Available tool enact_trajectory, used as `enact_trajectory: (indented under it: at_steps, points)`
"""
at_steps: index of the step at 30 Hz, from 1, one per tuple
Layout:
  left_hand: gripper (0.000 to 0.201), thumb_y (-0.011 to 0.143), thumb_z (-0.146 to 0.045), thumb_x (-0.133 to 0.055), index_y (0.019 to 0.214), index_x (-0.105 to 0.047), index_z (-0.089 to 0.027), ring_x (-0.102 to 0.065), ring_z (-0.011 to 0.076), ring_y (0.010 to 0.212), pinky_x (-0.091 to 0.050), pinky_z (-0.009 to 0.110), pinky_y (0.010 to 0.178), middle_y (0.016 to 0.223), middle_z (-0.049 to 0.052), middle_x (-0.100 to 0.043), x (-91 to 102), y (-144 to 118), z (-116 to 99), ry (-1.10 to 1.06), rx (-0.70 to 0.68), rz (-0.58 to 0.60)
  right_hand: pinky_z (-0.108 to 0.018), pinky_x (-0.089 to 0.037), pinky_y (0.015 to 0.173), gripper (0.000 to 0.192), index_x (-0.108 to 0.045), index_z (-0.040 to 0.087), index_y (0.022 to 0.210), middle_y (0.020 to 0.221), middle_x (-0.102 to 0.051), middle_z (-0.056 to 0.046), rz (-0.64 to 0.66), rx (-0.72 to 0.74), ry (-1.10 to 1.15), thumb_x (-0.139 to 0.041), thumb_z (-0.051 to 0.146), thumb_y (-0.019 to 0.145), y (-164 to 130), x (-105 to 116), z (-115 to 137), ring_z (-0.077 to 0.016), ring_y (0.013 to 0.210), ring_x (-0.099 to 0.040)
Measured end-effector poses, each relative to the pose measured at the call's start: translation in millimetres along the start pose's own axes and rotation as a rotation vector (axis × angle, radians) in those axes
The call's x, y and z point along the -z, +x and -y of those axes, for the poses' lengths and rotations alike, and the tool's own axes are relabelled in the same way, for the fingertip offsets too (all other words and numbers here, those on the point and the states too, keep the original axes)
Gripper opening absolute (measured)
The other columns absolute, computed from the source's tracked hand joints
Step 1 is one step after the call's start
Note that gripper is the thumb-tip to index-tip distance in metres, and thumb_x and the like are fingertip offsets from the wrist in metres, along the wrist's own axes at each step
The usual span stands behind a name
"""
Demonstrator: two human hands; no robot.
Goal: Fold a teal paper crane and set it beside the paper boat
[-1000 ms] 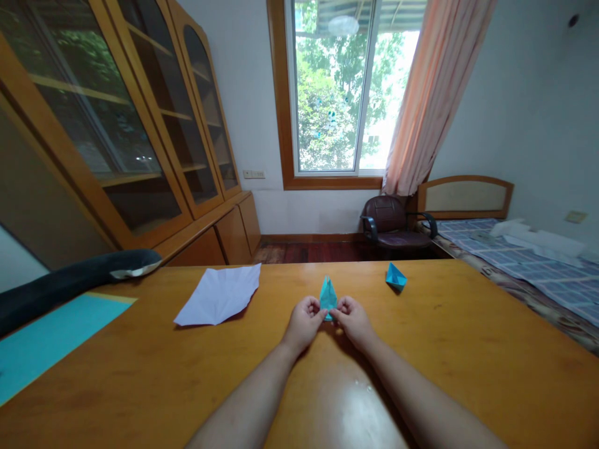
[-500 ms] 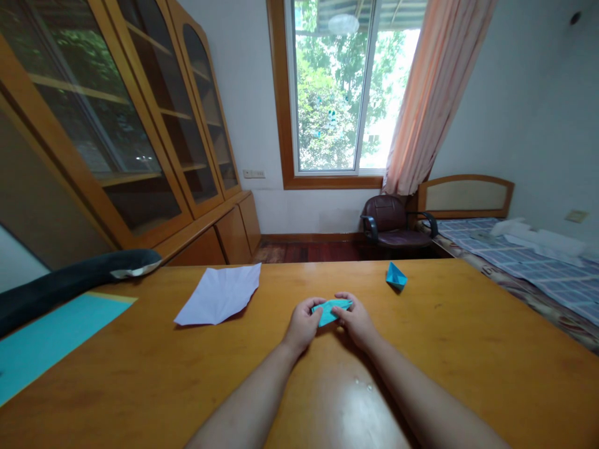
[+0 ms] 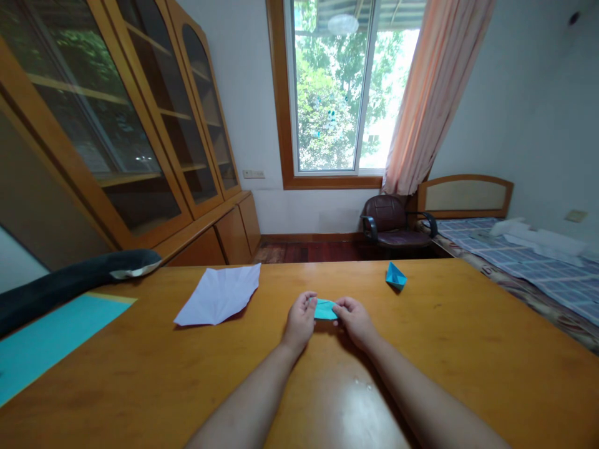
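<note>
A small folded piece of teal paper (image 3: 325,309) lies low over the wooden table (image 3: 468,349), about midway between its left and right edges and a little nearer the far edge than the near one. The left hand (image 3: 299,321) pinches its left end with curled fingers, and the right hand (image 3: 354,318) pinches its right end the same way, so the piece spans the gap between them. It looks very light and thin, stiff only along its creases; it would likely crumple or tear under a hard squeeze and is best taken by the folded edges or tips with fingertips rather than across the flat middle.

Toward the far right of the table sits a finished teal paper boat (image 3: 395,275), well apart from the hands. To the left, near the far edge, lies a creased white sheet (image 3: 219,295), spread out flat. At the left edge a teal sheet (image 3: 42,340) lies flat, with a dark padded chair back (image 3: 70,284) rising beside it. Beyond the table stand a glass-fronted wooden cabinet (image 3: 140,125), a window (image 3: 337,87), an armchair (image 3: 393,224) and a bed (image 3: 524,262).
</note>
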State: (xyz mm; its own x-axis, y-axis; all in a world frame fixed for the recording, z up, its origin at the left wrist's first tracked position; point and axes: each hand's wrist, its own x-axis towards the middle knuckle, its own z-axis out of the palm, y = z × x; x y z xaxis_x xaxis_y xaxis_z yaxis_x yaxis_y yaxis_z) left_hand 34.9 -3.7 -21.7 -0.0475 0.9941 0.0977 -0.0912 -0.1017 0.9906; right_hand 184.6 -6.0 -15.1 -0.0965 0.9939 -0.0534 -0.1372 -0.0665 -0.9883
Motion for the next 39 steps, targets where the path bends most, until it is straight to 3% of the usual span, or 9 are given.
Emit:
enact_trajectory:
  at_steps: [9, 16, 21, 24, 27, 33, 39]
  points:
    - [0.039, 0.087, -0.054, -0.046, 0.08, -0.059, -0.017, -0.052, 0.0154, 0.068, -0.041, 0.024, 0.063, 0.072, 0.002, -0.057, 4.0, 1.7, 1.8, 0.194, -0.191, -0.015, -0.022, -0.034, 0.042, 0.032, -0.055, 0.019, 0.069, 0.048, -0.054, 0.005, -0.012, 0.018, -0.06, -0.067, 0.048, 0.064, 0.3, 0.7, -1.6, -0.0115, 0.043, -0.049]
    - [0.039, 0.086, -0.055, -0.046, 0.079, -0.059, -0.018, -0.052, 0.0156, 0.066, -0.041, 0.024, 0.062, 0.07, 0.001, -0.057, 3.4, 0.2, -2.2, 0.18, -0.178, -0.01, -0.022, -0.033, 0.042, 0.033, -0.056, 0.02, 0.069, 0.047, -0.054, 0.005, -0.008, 0.03, -0.076, -0.067, 0.051, 0.063, -1.5, -1.3, 2.0, -0.0115, 0.043, -0.048]
    - [0.04, 0.083, -0.054, -0.05, 0.089, -0.064, -0.017, -0.056, 0.0169, 0.072, -0.044, 0.026, 0.067, 0.078, 0.003, -0.063, 4.8, 2.0, -1.9, 0.119, -0.152, -0.106, -0.023, -0.033, 0.042, 0.035, -0.055, 0.02, 0.069, 0.049, -0.054, 0.005, -0.027, 0.027, -0.049, -0.068, 0.052, 0.063, -0.3, -0.8, 0.7, -0.0113, 0.043, -0.047]
    - [0.042, 0.085, -0.054, -0.047, 0.098, -0.061, -0.017, -0.05, 0.013, 0.056, -0.041, 0.023, 0.054, 0.065, -0.001, -0.056, 6.0, 4.8, 1.2, 0.033, -0.098, -0.128, -0.023, -0.03, 0.04, 0.036, -0.053, 0.021, 0.071, 0.048, -0.052, 0.006, -0.053, 0.015, -0.008, -0.067, 0.053, 0.064, 0.6, 0.1, -0.8, -0.0107, 0.041, -0.044]
    - [0.039, 0.083, -0.053, -0.051, 0.092, -0.06, -0.016, -0.045, 0.0099, 0.049, -0.036, 0.02, 0.047, 0.059, -0.004, -0.051, 6.8, 6.8, 4.1, 0.02, -0.087, -0.112, -0.023, -0.03, 0.04, 0.036, -0.054, 0.021, 0.072, 0.049, -0.053, 0.005, -0.083, 0.026, 0.003, -0.068, 0.053, 0.064, 1.3, 0.6, -1.7, -0.0113, 0.042, -0.045]
    - [0.033, 0.078, -0.045, -0.061, 0.091, -0.068, -0.015, -0.062, 0.0164, 0.068, -0.047, 0.024, 0.06, 0.077, 0.005, -0.069, 7.0, 5.4, 1.7, 0.107, -0.128, -0.104, -0.024, -0.036, 0.044, 0.041, -0.054, 0.021, 0.072, 0.057, -0.056, 0.004, -0.131, 0.062, 0.02, -0.072, 0.056, 0.06, 2.1, -1.1, -1.0, -0.0122, 0.047, -0.05]
    - [0.031, 0.073, -0.038, -0.067, 0.093, -0.071, -0.014, -0.066, 0.0181, 0.073, -0.052, 0.027, 0.069, 0.083, 0.007, -0.073, 7.5, 6.7, 2.1, 0.097, -0.131, -0.085, -0.023, -0.036, 0.044, 0.045, -0.054, 0.02, 0.072, 0.055, -0.056, 0.004, -0.102, 0.045, 0.044, -0.073, 0.058, 0.058, 1.7, -0.9, -0.8, -0.0124, 0.046, -0.051]
